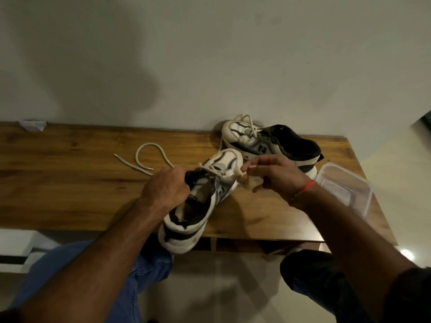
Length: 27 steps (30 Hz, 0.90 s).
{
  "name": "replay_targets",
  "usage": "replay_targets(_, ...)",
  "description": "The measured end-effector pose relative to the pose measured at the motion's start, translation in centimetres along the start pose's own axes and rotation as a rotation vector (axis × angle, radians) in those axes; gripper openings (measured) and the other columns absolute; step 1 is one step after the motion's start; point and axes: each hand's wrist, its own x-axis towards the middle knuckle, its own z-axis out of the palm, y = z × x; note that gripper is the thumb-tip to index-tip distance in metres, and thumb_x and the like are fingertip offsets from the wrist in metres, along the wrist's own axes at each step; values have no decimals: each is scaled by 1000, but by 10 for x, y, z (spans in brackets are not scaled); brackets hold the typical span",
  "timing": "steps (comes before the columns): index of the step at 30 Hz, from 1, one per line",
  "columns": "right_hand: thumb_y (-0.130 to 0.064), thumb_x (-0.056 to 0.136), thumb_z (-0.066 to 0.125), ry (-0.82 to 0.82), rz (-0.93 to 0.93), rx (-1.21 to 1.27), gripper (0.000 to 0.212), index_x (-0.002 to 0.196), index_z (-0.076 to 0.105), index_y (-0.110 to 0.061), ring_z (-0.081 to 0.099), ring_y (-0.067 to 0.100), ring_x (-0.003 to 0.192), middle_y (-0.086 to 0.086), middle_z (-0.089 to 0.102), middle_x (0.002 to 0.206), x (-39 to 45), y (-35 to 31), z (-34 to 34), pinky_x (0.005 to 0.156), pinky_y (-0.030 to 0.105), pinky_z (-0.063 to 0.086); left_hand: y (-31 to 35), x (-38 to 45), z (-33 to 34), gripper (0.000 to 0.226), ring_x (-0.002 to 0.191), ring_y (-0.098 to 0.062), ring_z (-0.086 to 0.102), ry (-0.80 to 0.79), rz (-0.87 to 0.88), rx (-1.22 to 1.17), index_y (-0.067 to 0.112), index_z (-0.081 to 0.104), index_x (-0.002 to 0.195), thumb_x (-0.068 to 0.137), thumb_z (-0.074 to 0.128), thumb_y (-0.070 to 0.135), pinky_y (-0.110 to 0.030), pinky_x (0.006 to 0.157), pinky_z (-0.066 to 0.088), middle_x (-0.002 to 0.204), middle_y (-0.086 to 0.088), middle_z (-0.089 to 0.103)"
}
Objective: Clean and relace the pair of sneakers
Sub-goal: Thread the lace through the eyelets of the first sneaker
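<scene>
A white and black sneaker point(198, 206) lies across the front edge of the wooden table point(70, 183), its heel hanging over the edge. My left hand point(166, 190) grips it at the tongue and collar. My right hand point(275, 176) pinches the cream lace point(241, 177) that runs out of the sneaker's eyelets on the right side. The second sneaker point(268, 143) sits behind at the wall, toe to the left, its lace loose on top. Part of a cream lace point(144, 159) curls in a loop on the table to the left.
A clear plastic container point(345, 187) stands at the table's right end, just behind my right wrist. A crumpled white tissue point(32, 125) lies at the back left corner. My knees, in blue jeans point(105, 271), are below the table's front edge.
</scene>
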Motion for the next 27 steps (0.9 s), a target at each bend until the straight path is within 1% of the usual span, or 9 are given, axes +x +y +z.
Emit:
replay_targets(4, -8, 96, 58, 47, 10, 293, 21, 115, 68, -6, 71, 22, 85, 14, 73, 107, 4, 3, 10, 61, 32, 56, 5, 1, 5, 43, 92, -18, 56, -4, -40, -145, 23, 43, 146, 103, 51, 25, -36, 71, 45, 117, -5, 63)
replay_targets(7, -7, 95, 60, -4, 16, 365, 27, 121, 65, -8, 70, 26, 101, 13, 71, 117, 5, 4, 19, 74, 35, 57, 7, 1, 2, 68, 131, -30, 52, 125, -33, -260, 23, 12, 162, 105, 48, 35, -49, 98, 49, 156, -11, 40)
replay_targets(8, -4, 94, 59, -31, 8, 386, 30, 124, 63, -8, 68, 29, 107, 13, 70, 120, 4, 4, 21, 80, 38, 58, 9, 1, 1, 64, 132, -29, 52, 231, 35, -317, 24, 16, 161, 106, 45, 36, -45, 97, 50, 156, -9, 39)
replay_targets(10, 6, 91, 57, -82, -18, 451, 39, 127, 61, -9, 65, 32, 115, 16, 68, 123, 3, 2, 25, 88, 42, 57, 19, -1, -2, 48, 103, -15, 65, 368, 212, -490, 26, 38, 153, 107, 40, 39, -27, 76, 53, 134, -1, 61)
replay_targets(12, 13, 86, 58, -107, -49, 474, 48, 129, 59, -8, 64, 34, 117, 19, 66, 125, 2, 1, 29, 91, 42, 57, 31, -8, -5, 41, 83, -7, 68, 329, 293, -615, 27, 56, 138, 105, 40, 47, -17, 61, 46, 109, 9, 72)
replay_targets(15, 15, 84, 61, -119, -122, 469, 50, 130, 57, -5, 66, 32, 111, 22, 64, 124, -2, 0, 34, 88, 37, 57, 36, -14, -7, 51, 94, -2, 69, 215, 291, -724, 30, 61, 132, 92, 55, 61, -22, 75, 57, 114, 12, 71)
replay_targets(19, 8, 88, 62, -135, -180, 437, 40, 127, 58, -2, 67, 29, 104, 20, 67, 119, -3, -1, 34, 85, 36, 57, 32, -10, -8, 50, 106, -5, 67, 67, 242, -886, 32, 67, 120, 75, 75, 53, -38, 92, 58, 111, 16, 71)
replay_targets(23, -9, 92, 63, -45, -178, 273, 22, 113, 65, -2, 67, 22, 82, 12, 72, 99, -2, 2, 42, 66, 33, 54, 32, -7, -3, 24, 87, -3, 70, 189, 280, -837, 29, 73, 97, 77, 81, 39, -36, 76, 63, 94, 10, 73)
replay_targets(27, -8, 93, 61, 35, -137, 312, 22, 113, 65, -2, 67, 20, 80, 10, 72, 99, -1, 1, 41, 64, 30, 54, 34, -10, 2, 23, 69, 0, 69, 206, 363, -717, 22, 71, 111, 91, 71, 32, -19, 60, 56, 89, 11, 73)
